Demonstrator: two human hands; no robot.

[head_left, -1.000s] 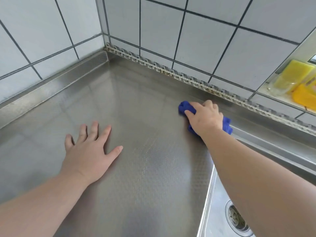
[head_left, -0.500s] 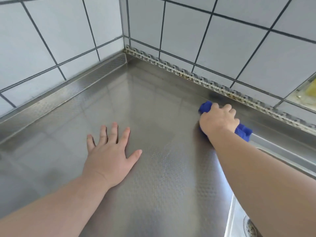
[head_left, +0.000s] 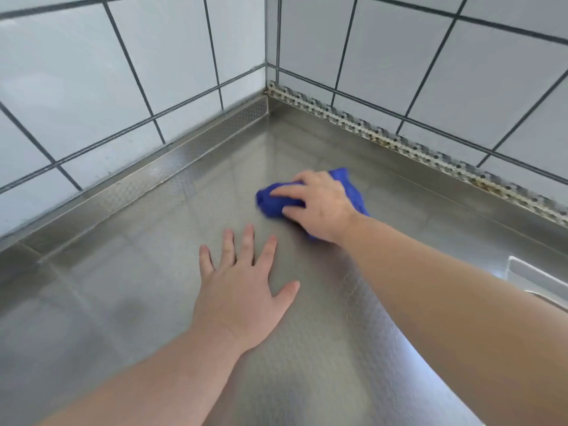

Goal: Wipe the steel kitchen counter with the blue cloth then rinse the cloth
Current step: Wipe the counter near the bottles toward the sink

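The blue cloth (head_left: 272,202) lies bunched on the steel counter (head_left: 138,256), out from the back wall and near the corner. My right hand (head_left: 319,206) covers most of it, fingers curled over the bundle and pressing it onto the steel; blue shows past the fingertips and behind the wrist. My left hand (head_left: 242,290) rests flat on the counter with fingers spread, just in front of the cloth and apart from it.
White tiled walls (head_left: 92,87) meet in a corner at the back. A raised steel lip (head_left: 184,155) runs along the left wall and a perforated strip (head_left: 399,141) along the back wall. The sink's rim (head_left: 528,276) shows at the right edge.
My right hand has swept the cloth leftwards along the counter, away from the sink and towards the corner. The view has turned left. My left hand stays flat on the steel.
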